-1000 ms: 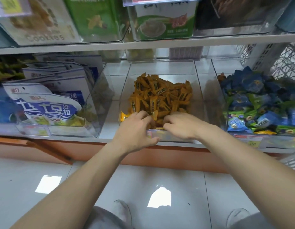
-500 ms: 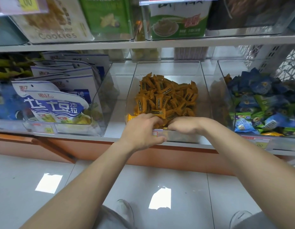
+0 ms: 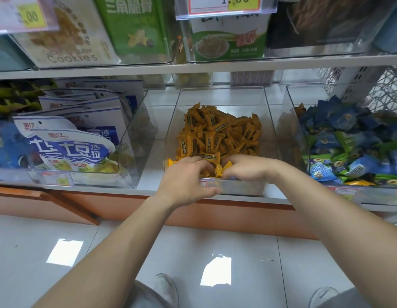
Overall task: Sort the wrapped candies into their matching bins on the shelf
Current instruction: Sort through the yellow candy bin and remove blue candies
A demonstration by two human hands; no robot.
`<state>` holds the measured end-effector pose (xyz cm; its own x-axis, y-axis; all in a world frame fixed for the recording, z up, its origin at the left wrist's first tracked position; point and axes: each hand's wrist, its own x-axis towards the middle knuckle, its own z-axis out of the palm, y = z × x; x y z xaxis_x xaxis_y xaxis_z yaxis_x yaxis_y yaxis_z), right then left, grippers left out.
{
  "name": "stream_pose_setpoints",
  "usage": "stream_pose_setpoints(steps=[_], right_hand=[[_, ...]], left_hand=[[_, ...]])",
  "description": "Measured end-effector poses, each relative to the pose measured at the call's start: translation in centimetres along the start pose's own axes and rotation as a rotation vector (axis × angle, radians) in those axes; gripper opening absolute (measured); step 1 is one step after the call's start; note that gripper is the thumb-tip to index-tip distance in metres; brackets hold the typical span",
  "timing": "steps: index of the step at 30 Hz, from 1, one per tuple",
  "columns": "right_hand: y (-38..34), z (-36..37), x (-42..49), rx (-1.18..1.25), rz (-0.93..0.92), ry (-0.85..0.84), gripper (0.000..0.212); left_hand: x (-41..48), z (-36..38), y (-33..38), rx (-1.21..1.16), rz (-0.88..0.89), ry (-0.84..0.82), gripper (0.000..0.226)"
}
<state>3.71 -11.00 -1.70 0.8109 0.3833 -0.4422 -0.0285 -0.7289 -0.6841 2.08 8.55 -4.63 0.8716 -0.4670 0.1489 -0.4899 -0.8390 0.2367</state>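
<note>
A clear middle bin point(image 3: 269, 121) on the lower shelf holds a heap of orange wrapped candies point(image 3: 217, 132). A few brighter yellow candies point(image 3: 170, 162) lie at its front. My left hand point(image 3: 186, 180) reaches over the front wall, fingers curled into the front candies and thumb lying outside along the rim. My right hand point(image 3: 246, 168) is beside it, fingers curled down among the candies and closing on a yellow candy point(image 3: 225, 168) between the two hands. The right-hand bin point(image 3: 292, 130) holds blue and green wrapped candies point(image 3: 346, 138), with one yellow one at its front.
A clear bin point(image 3: 135, 138) of white and blue snack bags stands to the left. The upper shelf point(image 3: 215, 66) carries boxed snacks and price tags just above the bins. A white wire basket point(image 3: 388, 92) is at the far right. Tiled floor and my shoes lie below.
Both hands stay at the front of the middle bin, and their fingers have dug lower into the candies. The view has shifted slightly to the left.
</note>
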Motion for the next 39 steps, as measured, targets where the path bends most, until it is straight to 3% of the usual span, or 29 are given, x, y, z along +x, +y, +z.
stream_pose_setpoints(steps=[3,7,10,12,16,19,21,25,27,31,36,39], right_hand=[[0.6,-0.2,-0.1,0.006,-0.046,0.079,0.026],[0.8,-0.1,0.1,0.121,-0.137,0.337,0.013],[0.8,0.0,0.3,0.23,-0.135,0.49,0.021],[0.8,0.1,0.4,0.271,-0.099,0.513,0.033],[0.2,0.5,0.1,0.378,-0.129,0.46,0.026],[0.0,-0.1,-0.7,0.182,-0.095,0.592,0.044],[-0.3,-0.6,-1.7,0.192,-0.157,0.658,0.046],[-0.7,-1.2,-4.4,0.501,-0.296,0.55,0.029],[-0.1,-1.6,-6.2,0.457,-0.308,0.614,0.018],[2.4,-3.6,-10.0,0.246,-0.292,0.899,0.014],[6.8,-6.8,-13.8,-0.045,-0.239,1.177,0.011],[9.1,-7.5,-14.7,-0.276,-0.171,1.215,0.01]], left_hand=[[0.1,0.0,0.2,-0.063,-0.062,0.001,0.06],[0.3,-0.3,1.1,-0.149,-0.107,0.041,0.074],[0.5,-0.7,1.5,-0.271,-0.138,0.041,0.074],[0.8,-0.7,1.8,-0.388,-0.212,0.06,0.067],[1.4,-0.8,2.3,-0.525,-0.296,0.206,0.039],[1.6,-1.6,2.1,-0.603,-0.298,0.303,0.024],[1.7,-2.3,2.4,-0.691,-0.281,0.313,0.026],[1.9,-3.3,5.2,-0.879,-0.204,0.251,0.039],[2.2,-3.2,6.7,-0.868,-0.195,0.241,0.038],[3.1,-2.0,9.3,-0.744,-0.246,0.222,0.04],[3.3,1.1,11.2,-0.361,-0.28,-0.113,0.058],[3.0,2.0,12.4,-0.335,-0.213,-0.157,0.049]])
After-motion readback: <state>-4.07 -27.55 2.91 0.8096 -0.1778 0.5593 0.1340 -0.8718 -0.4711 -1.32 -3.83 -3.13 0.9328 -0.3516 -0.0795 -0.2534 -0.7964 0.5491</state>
